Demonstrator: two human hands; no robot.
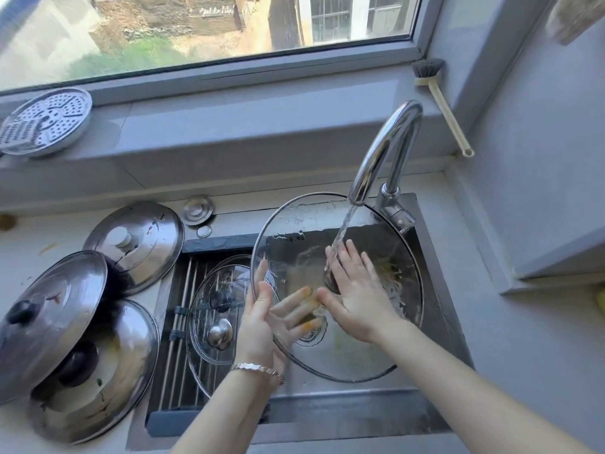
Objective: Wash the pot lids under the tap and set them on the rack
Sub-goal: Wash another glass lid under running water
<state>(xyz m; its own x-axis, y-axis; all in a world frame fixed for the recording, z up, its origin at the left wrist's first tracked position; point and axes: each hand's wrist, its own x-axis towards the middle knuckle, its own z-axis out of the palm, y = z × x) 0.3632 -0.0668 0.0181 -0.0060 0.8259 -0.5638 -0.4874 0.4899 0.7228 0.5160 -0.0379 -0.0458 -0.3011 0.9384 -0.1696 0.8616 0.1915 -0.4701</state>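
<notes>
**Rack lying just left of the holding hand**

The left hand (pixel 262 322) is pinching the lid (pixel 311 217) at its left rim, with the thumb on the near face and the fingers spread behind the glass. The right hand (pixel 360 299) is lying flat and open on the near face. Its fingertips are up by the dark knob, where the stream (pixel 343 231) from the tap (pixel 386 149) is landing. The lid is being held tilted over the sink (pixel 435 290), its top edge leaning away toward the tap.

The rack (pixel 183 283) is sitting directly left of the left hand, just beside the lid's left rim and lower than it. Glass lids (pixel 216 309) are lying on it, overlapping. The left hand is therefore the nearer one, and the coming move is looking like a short carry leftward. Yellowish smears are showing through the glass below the right hand, so the washing is probably not finished. Steel lids (pixel 137 244) are waiting further left, on the bench.
</notes>
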